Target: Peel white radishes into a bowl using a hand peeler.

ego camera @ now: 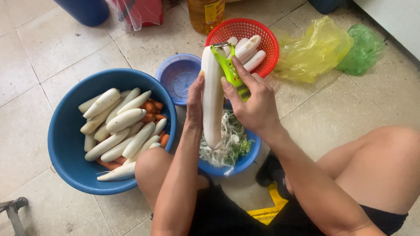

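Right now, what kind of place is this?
Probably a home or small kitchen floor used for food prep: tiled floor, a blue basin of white radishes, and an oil bottle.

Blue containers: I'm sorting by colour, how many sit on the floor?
3: a big blue plastic basin at left, a small blue colander behind, a blue bowl under the hands.

Oil bottle (206, 13) and blue tub (85, 9) cut off at top.
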